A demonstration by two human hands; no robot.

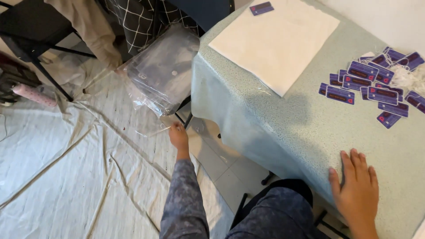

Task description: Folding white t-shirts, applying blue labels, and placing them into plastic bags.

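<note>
Reaching toward frame centre-left, the left hand [178,136] pinches a corner of the clear plastic bag stack [161,71], slanting toward upper right over open floor; the right hand [357,186] rests flat, fingers spread, near the pale green table's [283,128] edge.

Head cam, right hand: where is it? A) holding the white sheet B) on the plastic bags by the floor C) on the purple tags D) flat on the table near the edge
D: the right hand lies palm down, fingers spread, on the table near its edge, apart from the purple tags and the white sheet; the left hand reaches the plastic bags.
</note>
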